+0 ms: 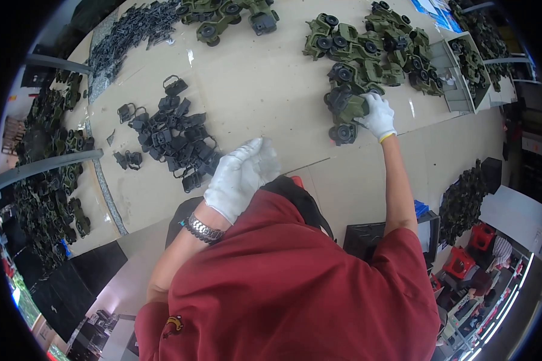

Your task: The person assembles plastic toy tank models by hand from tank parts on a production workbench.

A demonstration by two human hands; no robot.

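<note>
My right hand [379, 117], in a white glove with a yellow cuff edge, grips the side of an olive-green toy truck [348, 106] with black wheels. That truck stands at the near end of a cluster of similar green toy vehicles [367, 51]. In front of my chest is my left hand [241, 177], also white-gloved. Its fingers are bent together and partly smeared, so whether they hold anything cannot be made out. Beyond it, on the left, lies a loose pile of small black plastic frame-like parts [177, 135].
A heap of thin dark parts [132, 36] lies at the far left of the pale table [265, 90]. More green vehicles [229, 18] stand at the far edge. On the right is a grey bin [461, 75] with green pieces. Green toys [51, 180] crowd the left side, beyond a grey bar [48, 168].
</note>
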